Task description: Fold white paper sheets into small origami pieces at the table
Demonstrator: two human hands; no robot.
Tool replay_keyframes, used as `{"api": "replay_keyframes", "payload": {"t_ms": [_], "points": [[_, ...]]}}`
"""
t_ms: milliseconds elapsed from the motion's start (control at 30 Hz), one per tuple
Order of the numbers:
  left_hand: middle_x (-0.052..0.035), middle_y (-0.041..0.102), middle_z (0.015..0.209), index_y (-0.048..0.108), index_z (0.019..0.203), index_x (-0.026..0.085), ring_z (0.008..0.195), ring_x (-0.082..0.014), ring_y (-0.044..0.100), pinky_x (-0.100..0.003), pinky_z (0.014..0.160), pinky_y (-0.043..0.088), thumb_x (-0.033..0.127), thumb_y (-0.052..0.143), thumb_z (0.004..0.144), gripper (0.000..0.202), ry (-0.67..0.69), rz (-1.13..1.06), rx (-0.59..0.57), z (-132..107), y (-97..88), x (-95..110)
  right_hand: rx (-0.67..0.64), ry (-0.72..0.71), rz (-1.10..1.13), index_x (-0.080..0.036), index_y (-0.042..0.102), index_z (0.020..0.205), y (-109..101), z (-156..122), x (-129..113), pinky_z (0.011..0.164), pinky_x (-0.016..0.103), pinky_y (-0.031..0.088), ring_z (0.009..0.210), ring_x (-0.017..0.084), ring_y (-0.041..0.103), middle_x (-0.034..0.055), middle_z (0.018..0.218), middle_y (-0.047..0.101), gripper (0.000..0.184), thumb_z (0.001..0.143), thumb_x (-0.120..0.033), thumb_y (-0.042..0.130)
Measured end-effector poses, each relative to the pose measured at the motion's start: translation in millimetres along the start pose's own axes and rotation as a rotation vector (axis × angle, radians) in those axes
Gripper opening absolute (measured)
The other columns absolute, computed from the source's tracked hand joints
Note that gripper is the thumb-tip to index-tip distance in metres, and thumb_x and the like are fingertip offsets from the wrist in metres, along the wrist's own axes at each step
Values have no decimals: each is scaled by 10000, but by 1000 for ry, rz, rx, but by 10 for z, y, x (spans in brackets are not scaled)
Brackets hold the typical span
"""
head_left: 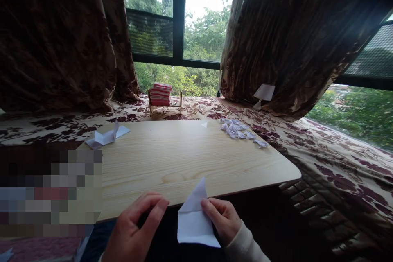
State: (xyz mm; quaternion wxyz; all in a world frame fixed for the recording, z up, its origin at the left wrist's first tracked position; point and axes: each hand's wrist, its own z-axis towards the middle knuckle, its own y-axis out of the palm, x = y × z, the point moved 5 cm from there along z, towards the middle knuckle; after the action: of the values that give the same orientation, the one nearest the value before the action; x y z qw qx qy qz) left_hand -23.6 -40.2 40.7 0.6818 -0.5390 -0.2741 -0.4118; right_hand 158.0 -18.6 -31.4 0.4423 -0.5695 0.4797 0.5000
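A partly folded white sheet of paper (pixel 194 221), pointed at the top, is pinched along its right edge by my right hand (pixel 223 219) just below the near edge of the light wooden table (pixel 184 159). My left hand (pixel 135 229) hovers to the left of the paper with fingers curled and slightly apart, holding nothing and not touching the sheet. A cluster of several small folded white paper pieces (pixel 239 131) lies at the table's far right. Another folded white paper (pixel 106 136) rests at the far left corner.
A small wooden rack with a red-and-white striped stack (pixel 161 95) stands beyond the table on a floral cloth (pixel 337 163). A tiny white lamp (pixel 263 94) sits by the right curtain. Dark patterned curtains frame a window. A blurred patch covers the table's left.
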Motion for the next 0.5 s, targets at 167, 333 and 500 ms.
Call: {"api": "replay_keyframes", "payload": {"t_ms": [167, 333, 500], "points": [[-14, 597, 670, 611, 780, 148, 604, -124, 510, -207, 545, 410, 442, 531, 734, 309, -315, -415, -294, 51, 337, -55, -130, -23, -21, -133, 456, 511, 161, -69, -153, 407, 217, 127, 440, 52, 228, -57, 462, 271, 496, 693, -593, 501], [21, 526, 538, 554, 609, 133, 491, -81, 437, -187, 464, 343, 452, 616, 657, 328, -419, -632, -218, 34, 456, -168, -128, -2, -7, -111, 567, 567, 201, -132, -245, 415, 201, 215, 456, 69, 325, -31, 465, 382, 484, 686, -578, 523], [31, 507, 484, 529, 564, 136, 437, -68, 411, -184, 426, 306, 449, 640, 636, 340, -464, -686, -147, 21, 408, -264, -17, 41, -23, -117, 651, 669, 129, -212, -253, 449, 210, 321, 474, 97, 422, 7, 518, 513, 437, 624, -549, 600]]}}
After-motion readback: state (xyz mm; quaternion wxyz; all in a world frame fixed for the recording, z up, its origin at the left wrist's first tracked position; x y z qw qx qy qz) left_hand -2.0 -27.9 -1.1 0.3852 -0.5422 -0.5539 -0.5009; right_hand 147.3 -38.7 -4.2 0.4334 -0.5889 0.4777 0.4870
